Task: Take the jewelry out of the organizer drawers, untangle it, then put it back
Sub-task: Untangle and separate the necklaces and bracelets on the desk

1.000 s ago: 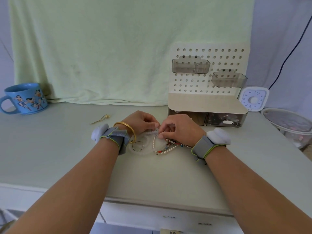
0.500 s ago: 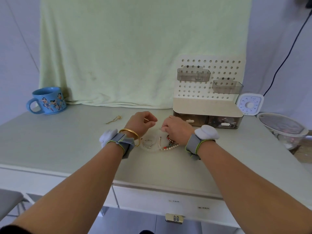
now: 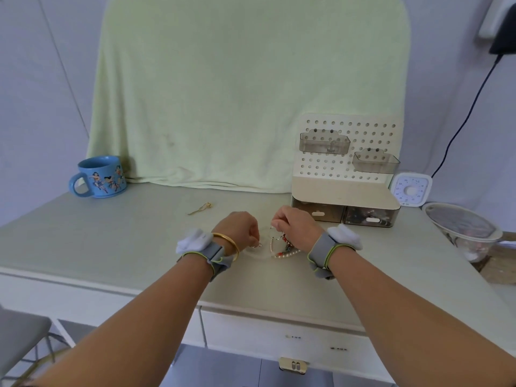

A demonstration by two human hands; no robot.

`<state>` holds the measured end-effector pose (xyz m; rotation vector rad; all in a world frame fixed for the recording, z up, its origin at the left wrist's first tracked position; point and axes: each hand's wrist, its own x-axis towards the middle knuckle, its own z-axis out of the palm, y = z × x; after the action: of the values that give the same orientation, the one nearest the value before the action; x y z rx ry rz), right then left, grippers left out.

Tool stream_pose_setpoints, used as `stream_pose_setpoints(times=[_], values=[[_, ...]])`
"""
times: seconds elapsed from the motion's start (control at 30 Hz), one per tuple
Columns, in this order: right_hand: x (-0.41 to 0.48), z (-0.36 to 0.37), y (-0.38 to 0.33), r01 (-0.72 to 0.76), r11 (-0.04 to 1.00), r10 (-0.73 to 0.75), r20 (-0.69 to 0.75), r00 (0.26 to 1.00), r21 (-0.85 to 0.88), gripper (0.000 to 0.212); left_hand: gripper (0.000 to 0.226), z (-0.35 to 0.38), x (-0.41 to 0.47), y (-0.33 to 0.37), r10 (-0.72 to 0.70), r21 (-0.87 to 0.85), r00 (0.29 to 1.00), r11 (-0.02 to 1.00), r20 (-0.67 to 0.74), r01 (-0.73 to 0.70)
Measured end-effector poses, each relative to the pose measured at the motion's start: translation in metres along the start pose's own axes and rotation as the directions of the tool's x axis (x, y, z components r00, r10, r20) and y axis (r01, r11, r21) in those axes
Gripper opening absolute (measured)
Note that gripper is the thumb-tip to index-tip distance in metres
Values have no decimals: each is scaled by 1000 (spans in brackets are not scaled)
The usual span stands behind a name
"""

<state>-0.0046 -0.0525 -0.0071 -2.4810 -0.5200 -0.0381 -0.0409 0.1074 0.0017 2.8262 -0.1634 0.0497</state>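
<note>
A: Status of left hand [image 3: 237, 229]?
B: Curled, fingertips pinched on a small ring [image 3: 257, 245] of wire or metal, held just at the counter [image 3: 111, 241] surface. Gold bangle [image 3: 227, 241] and grey strap on the wrist.

A: Right hand [image 3: 297, 227]?
B: Also curled — fingertips pinched on a thin loop [image 3: 272, 233] at the top of the jewelry tangle [image 3: 284, 248]. Exact strand gripped: cannot tell.

A: Location of the tangle?
B: Mid-counter, between the two hands and partly under the right one. Pearl-like beads, red and dark beads visible, resting on a faint clear dish [image 3: 261, 254]; upper end lifted by the right hand.

A: Organizer [image 3: 344, 188]?
B: Near the back edge, toward the right corner, just beyond the right hand. Two smoky drawers [image 3: 344, 215] along the base, both pushed in; right drawer showing dark contents. Pegboard back panel with two clear bins hung on it.

A: Other items?
B: Gold hairpin-like piece [image 3: 201, 208] lying loose behind the left hand, well apart from the tangle. Blue mug [image 3: 99, 177] at the back left corner, against the green cloth [image 3: 245, 88]. White timer [image 3: 410, 189] just right of the organizer — clear bowl [image 3: 463, 229] at the right edge.
</note>
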Motion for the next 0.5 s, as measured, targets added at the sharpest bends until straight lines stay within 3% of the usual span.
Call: stream_pose_setpoints(times=[0.1, 0.2, 0.37, 0.5], values=[[-2, 3, 0, -42, 998, 44, -28, 999, 54, 8, 17, 0, 0, 4, 5, 41, 1000, 999, 8, -6], [-3, 4, 2, -41, 992, 50, -80, 996, 115, 17, 22, -2, -1, 6, 11, 37, 1000, 999, -1, -11], [-6, 1, 2, 1, 988, 4, -33, 999, 156, 22, 39, -7, -3, 10, -10, 41, 999, 999, 39, 9], [-7, 5, 0, 57, 991, -58, 4, 998, 124, 26, 31, -1, -2, 11, -49, 98, 997, 994, 54, 44]])
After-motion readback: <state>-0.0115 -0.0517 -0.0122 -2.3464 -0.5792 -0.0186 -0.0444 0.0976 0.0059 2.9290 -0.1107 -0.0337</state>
